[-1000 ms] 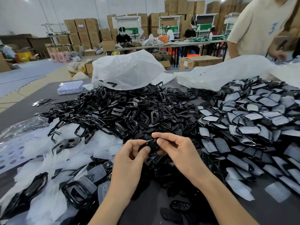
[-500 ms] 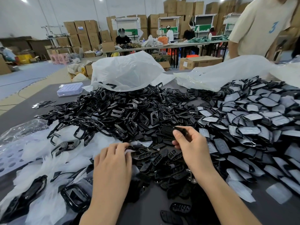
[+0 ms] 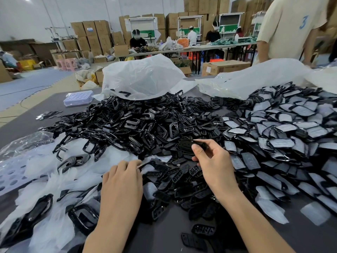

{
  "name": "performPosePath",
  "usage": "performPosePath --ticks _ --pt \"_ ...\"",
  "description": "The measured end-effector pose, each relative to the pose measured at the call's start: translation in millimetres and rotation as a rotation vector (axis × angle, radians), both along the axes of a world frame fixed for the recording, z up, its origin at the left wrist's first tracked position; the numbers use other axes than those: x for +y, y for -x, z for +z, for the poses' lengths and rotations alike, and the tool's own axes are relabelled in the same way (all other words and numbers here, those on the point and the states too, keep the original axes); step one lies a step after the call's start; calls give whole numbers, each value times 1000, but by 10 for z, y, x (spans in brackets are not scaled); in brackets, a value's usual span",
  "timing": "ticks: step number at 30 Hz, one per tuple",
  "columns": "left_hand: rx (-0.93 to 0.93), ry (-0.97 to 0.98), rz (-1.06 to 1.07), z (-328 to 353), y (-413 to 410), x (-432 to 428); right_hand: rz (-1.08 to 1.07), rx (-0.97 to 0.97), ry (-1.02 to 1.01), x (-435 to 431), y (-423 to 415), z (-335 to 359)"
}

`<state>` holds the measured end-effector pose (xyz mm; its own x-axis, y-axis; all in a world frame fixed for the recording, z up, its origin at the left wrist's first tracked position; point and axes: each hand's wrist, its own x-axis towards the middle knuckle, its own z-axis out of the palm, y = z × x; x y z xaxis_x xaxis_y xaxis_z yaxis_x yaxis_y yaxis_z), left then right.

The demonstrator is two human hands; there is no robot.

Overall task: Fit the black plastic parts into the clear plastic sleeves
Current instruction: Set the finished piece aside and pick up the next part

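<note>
My right hand [image 3: 213, 161] is raised over the middle of the table and pinches a flat black plastic part [image 3: 185, 145] between thumb and fingers. My left hand [image 3: 122, 181] lies palm down, its fingertips on the small black parts [image 3: 182, 179] beside the loose clear plastic sleeves [image 3: 54, 179]; its thumb is hidden, so its grip is unclear. A big heap of black frame parts [image 3: 127, 125] fills the table's centre. On the right lies a pile of sleeved parts [image 3: 282, 134].
Two large white plastic bags [image 3: 142, 77] [image 3: 246, 79] lie behind the heaps. A clear perforated tray [image 3: 78, 97] sits at the far left of the dark table [image 3: 300, 234]. A person in a cream shirt [image 3: 288, 28] stands at the far right corner.
One second ago both hands held one black part together near me. The left hand has dropped onto the pile; the right hand has carried the part forward and up.
</note>
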<state>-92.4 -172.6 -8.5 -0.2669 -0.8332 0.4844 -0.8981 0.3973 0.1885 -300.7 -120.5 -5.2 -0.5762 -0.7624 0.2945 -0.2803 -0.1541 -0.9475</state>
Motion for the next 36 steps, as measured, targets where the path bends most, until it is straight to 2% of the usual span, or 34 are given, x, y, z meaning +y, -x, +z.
performPosePath --ticks 10,14,19,25,30,34,36 --pt "-164 -65 -187 -17 16 12 22 28 3 -6 -27 -7" --pt "-117 -128 -176 -33 5 -32 23 35 -2 1 -37 -7" --pt "-41 -115 -146 1 46 13 26 18 1 9 -35 9" --pt "-123 -68 -187 -38 26 -1 31 13 -7 18 -32 15" --pt "-62 -65 -190 -55 33 -6 22 11 -19 18 -41 19" --pt "125 -35 -187 -13 46 10 30 -18 -24 26 -50 35" --pt "205 -38 -219 35 45 26 63 -97 -10 25 -66 69"
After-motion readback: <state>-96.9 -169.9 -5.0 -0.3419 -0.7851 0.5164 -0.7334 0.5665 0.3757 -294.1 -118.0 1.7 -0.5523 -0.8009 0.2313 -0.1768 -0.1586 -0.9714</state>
